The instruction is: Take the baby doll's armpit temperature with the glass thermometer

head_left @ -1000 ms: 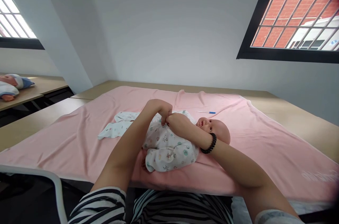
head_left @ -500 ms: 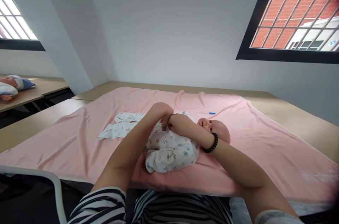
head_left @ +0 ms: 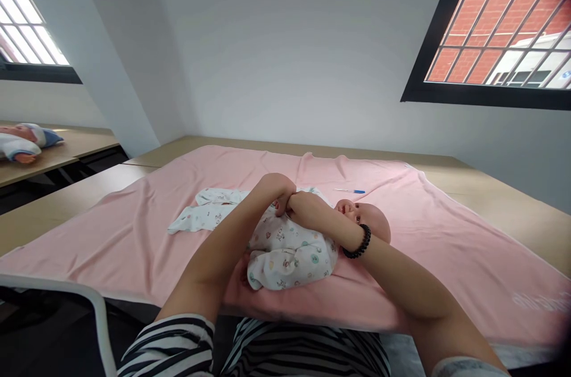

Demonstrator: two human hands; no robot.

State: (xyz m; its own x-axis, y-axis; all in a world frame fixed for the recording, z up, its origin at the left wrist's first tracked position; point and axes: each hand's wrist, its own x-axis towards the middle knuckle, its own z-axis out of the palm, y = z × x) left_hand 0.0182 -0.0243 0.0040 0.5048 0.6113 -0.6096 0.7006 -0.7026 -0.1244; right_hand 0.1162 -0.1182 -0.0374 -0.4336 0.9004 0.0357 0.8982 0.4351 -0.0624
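A baby doll lies on its back on a pink blanket, its head toward the right. It wears a white printed garment, whose legs stretch out flat to the left. Over the doll's chest my left hand is bent down with its fingers curled at the cloth. My right hand, with a black bead bracelet on the wrist, touches it from the right, fingers closed. What the fingertips pinch is hidden between the hands.
A thermometer-like stick with a blue end lies behind the doll's head. Another doll rests on a separate table at the far left. A white curved rail stands at the lower left, near the blanket's edge.
The whole view has shifted slightly. Both hands stay together over the doll's chest in almost the same pose.
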